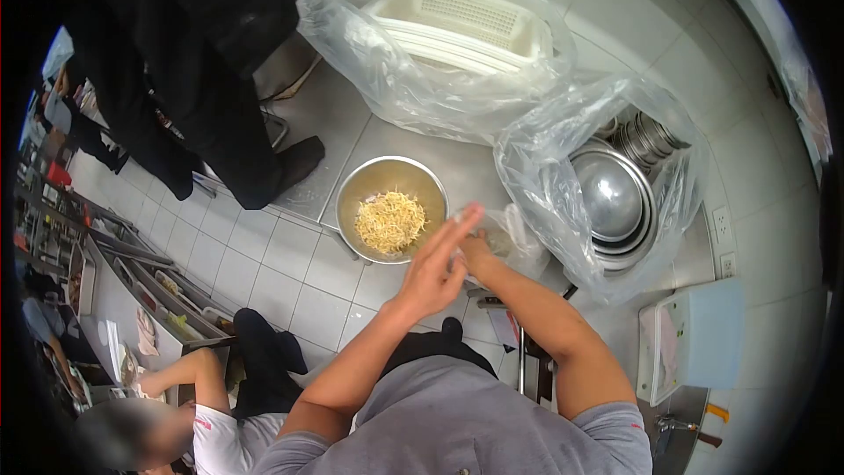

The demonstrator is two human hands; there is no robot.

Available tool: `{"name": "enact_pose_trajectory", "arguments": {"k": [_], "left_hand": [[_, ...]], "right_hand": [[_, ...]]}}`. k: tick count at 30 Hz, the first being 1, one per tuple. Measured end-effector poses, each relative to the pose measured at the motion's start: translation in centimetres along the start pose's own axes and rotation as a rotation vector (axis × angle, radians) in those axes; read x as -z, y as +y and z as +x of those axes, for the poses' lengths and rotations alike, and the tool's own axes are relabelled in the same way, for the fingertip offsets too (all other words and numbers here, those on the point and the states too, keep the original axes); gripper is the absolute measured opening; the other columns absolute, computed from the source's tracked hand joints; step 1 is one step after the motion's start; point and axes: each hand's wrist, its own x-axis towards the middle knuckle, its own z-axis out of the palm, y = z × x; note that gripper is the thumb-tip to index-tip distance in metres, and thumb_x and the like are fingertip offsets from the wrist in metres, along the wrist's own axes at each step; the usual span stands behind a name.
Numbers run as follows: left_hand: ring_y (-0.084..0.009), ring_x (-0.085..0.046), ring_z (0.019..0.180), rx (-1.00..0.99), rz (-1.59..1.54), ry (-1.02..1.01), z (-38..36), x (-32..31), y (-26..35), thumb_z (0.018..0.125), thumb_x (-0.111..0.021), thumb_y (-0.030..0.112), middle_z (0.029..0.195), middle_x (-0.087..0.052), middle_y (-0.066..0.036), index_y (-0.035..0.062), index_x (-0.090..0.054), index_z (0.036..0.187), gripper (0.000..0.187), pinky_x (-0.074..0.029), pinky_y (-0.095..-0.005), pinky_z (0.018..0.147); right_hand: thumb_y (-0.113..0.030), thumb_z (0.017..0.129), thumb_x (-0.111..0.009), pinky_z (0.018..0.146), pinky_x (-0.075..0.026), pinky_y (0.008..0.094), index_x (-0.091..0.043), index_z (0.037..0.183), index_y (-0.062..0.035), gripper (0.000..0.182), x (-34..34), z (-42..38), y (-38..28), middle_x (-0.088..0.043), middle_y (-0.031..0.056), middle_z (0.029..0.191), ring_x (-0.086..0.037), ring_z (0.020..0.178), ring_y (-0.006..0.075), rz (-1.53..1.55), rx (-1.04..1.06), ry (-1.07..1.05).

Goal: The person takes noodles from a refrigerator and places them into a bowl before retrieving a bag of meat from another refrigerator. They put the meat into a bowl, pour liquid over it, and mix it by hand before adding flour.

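A round metal bowl (350,189) holds a heap of pale yellow shreds (389,221) at the counter's front edge. My left hand (431,274) is by the bowl's right rim, fingers stretched out and nothing held in them. Close beside it, my right hand (476,252) is partly covered by the left fingers, so its grip is hidden. A clear plastic bag (520,246) lies right against the right hand and wrist, to the right of the bowl.
White perforated baskets (470,13) sit in clear plastic at the back. Nested metal bowls (607,198) lie in another bag to the right. A person in black (193,62) stands at the left; another in a white shirt (230,442) is lower left. A white bin (661,343) is at right.
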Motion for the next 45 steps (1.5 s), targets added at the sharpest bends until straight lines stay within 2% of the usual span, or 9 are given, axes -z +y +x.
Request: {"name": "enact_pose_trajectory", "arguments": {"k": [3,6,10,19,31,37,40,43,45], "left_hand": [[-0.0322,-0.044,0.129,-0.052,-0.042,-0.054,-0.2,0.2,-0.2,0.074,-0.045,-0.009,0.14,-0.045,-0.016,0.0041,-0.044,0.136,0.064,-0.035,-0.0389,0.106],[-0.0323,-0.043,0.129,0.038,-0.122,-0.038,0.3,0.8,0.3,0.074,-0.043,-0.008,0.14,-0.044,-0.016,0.0075,-0.045,0.137,0.065,-0.035,-0.0383,0.106],[-0.0322,-0.041,0.131,0.071,-0.192,0.021,1.0,0.6,-0.8,0.073,-0.041,-0.009,0.141,-0.042,-0.016,0.0122,-0.044,0.138,0.068,-0.036,-0.0377,0.105],[-0.032,-0.037,0.134,0.055,-0.287,-0.1,1.6,0.1,-0.2,0.069,-0.04,-0.009,0.144,-0.04,-0.015,0.0112,-0.044,0.138,0.072,-0.035,-0.0377,0.106],[-0.0326,-0.042,0.13,0.086,-0.169,0.045,-1.4,1.6,-2.5,0.071,-0.044,-0.009,0.139,-0.044,-0.017,0.01,-0.044,0.137,0.068,-0.037,-0.0377,0.105],[-0.0331,-0.043,0.128,0.163,-0.18,-0.014,-2.8,1.7,-2.4,0.073,-0.044,-0.009,0.141,-0.041,-0.017,0.0107,-0.04,0.139,0.069,-0.041,-0.037,0.099],[-0.0339,-0.044,0.127,0.177,-0.157,-0.02,-3.8,2.5,-2.8,0.075,-0.044,-0.008,0.141,-0.041,-0.017,0.0112,-0.039,0.14,0.068,-0.043,-0.0371,0.095],[-0.0348,-0.045,0.124,0.234,-0.172,0.035,-4.7,2.9,-4.2,0.076,-0.044,-0.007,0.139,-0.042,-0.017,0.0117,-0.038,0.14,0.067,-0.046,-0.0369,0.089],[-0.0351,-0.046,0.123,0.281,-0.188,0.064,-4.9,3.3,-4.6,0.077,-0.044,-0.007,0.138,-0.042,-0.017,0.0118,-0.037,0.141,0.067,-0.047,-0.0365,0.086]], "right_hand": [[-0.012,0.084,-0.056,0.106,-0.027,0.0501,-0.041,0.138,-0.0123,0.056,-12.4,10.0,8.5,-0.055,0.0155,0.128,-0.05,0.122,0.0302,-0.181,0.24,0.253],[-0.011,0.081,-0.059,0.106,-0.03,0.0471,-0.04,0.139,-0.01,0.061,-6.7,2.6,8.3,-0.053,0.0168,0.13,-0.05,0.119,0.0359,0.227,0.286,0.472],[-0.013,0.08,-0.058,0.104,-0.034,0.0452,-0.037,0.139,-0.0034,0.063,5.0,-3.7,3.1,-0.047,0.0226,0.134,-0.047,0.121,0.0408,0.186,0.023,-0.083],[-0.013,0.077,-0.06,0.098,-0.039,0.0457,-0.049,0.126,0.0017,0.052,-2.9,-1.0,4.0,-0.053,0.0257,0.124,-0.05,0.117,0.0419,0.259,0.248,0.492],[-0.013,0.073,-0.062,0.093,-0.045,0.0446,-0.054,0.118,0.0023,0.048,2.1,-1.6,1.7,-0.057,0.0276,0.117,-0.054,0.111,0.0414,0.184,0.339,0.503],[-0.005,0.07,-0.062,0.089,-0.047,0.044,-0.06,0.11,-0.001,0.041,-7.1,5.6,4.3,-0.062,0.0218,0.109,-0.058,0.104,0.0383,-0.086,0.205,0.681],[-0.003,0.069,-0.062,0.089,-0.047,0.0434,-0.061,0.108,-0.0017,0.04,-1.5,1.4,1.7,-0.062,0.0212,0.109,-0.059,0.102,0.0378,-0.041,0.334,0.475],[-0.004,0.065,-0.067,0.087,-0.048,0.0425,-0.061,0.107,-0.001,0.042,1.4,-3.4,0.6,-0.063,0.0208,0.104,-0.059,0.099,0.0382,0.213,0.407,0.617],[-0.006,0.064,-0.073,0.086,-0.049,0.0393,-0.06,0.111,-0.0015,0.049,5.5,-9.3,-1.4,-0.064,0.0199,0.102,-0.061,0.098,0.0352,0.287,0.2,0.346]]}}
